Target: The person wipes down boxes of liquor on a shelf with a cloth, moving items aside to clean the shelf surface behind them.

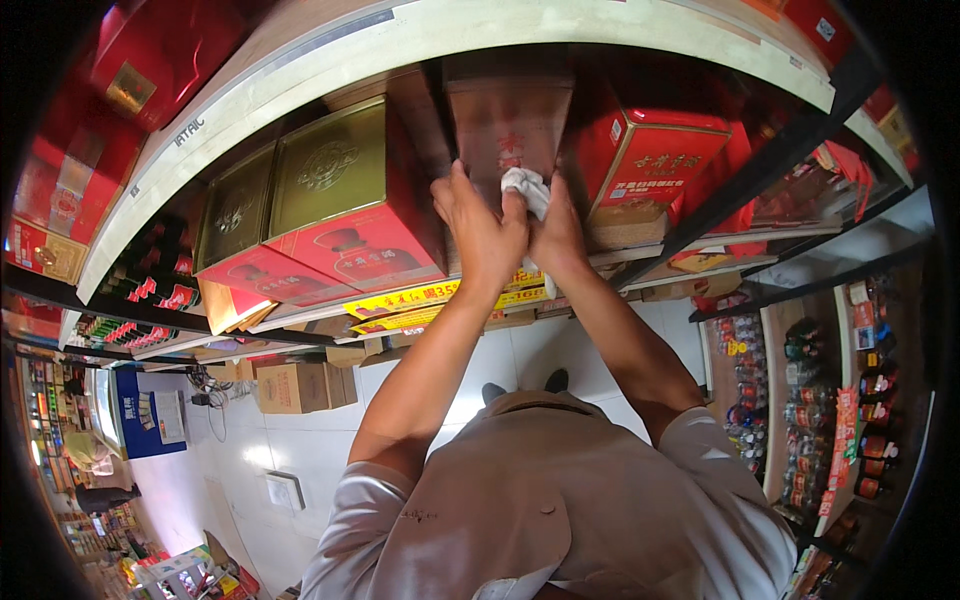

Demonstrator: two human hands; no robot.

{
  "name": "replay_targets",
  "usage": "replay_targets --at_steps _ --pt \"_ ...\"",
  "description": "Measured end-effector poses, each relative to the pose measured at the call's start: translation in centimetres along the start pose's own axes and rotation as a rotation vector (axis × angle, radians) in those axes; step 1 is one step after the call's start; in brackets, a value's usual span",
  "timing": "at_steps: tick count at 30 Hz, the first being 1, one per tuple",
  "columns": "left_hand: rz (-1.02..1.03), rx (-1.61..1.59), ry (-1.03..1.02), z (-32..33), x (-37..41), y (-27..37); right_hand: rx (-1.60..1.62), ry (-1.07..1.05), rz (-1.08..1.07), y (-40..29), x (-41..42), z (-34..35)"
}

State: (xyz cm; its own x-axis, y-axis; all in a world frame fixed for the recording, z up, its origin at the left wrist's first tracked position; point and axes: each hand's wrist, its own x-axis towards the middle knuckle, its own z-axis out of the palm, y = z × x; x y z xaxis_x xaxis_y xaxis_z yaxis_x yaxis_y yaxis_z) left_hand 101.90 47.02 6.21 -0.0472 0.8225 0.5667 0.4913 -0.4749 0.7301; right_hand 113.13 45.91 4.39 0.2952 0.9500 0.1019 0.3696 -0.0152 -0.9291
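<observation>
A tall dark reddish-brown box point(510, 112) with red writing stands on a store shelf before me. My left hand point(480, 217) holds the box's near left side, its thumb against a crumpled white cloth point(528, 191). On the near right side of the same box lies my right hand point(556, 225), gripping the cloth between thumb and palm. Part of the cloth hangs down below the hands. Red boxes with gold-coloured tops point(322, 169) stand to the left, and a red and gold box point(656, 161) to the right.
The white edge of an upper shelf point(480, 26) curves above my hands. A black shelf post point(750, 172) slants at the right. Yellow price strips point(405, 304) line the lower shelf edge. Cardboard boxes point(300, 388) stand on the floor at left; shelves of bottles point(810, 420) are at right.
</observation>
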Motion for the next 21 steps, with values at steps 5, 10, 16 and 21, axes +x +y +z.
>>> replay_targets --at_steps 5,10,16,21 --pt "-0.022 -0.002 -0.034 -1.8 -2.6 1.6 -0.049 -0.008 -0.037 1.4 -2.9 -0.4" --pt "0.015 0.033 -0.041 -3.1 -4.2 2.8 -0.016 -0.033 -0.029 2.9 -4.5 -1.3" --pt "0.013 -0.065 -0.117 -4.7 -5.3 1.9 -0.122 -0.069 -0.017 2.6 -6.1 -2.6" --pt "-0.051 -0.081 -0.158 -5.0 -2.9 1.2 -0.128 -0.094 -0.043 1.7 -6.1 -3.6"
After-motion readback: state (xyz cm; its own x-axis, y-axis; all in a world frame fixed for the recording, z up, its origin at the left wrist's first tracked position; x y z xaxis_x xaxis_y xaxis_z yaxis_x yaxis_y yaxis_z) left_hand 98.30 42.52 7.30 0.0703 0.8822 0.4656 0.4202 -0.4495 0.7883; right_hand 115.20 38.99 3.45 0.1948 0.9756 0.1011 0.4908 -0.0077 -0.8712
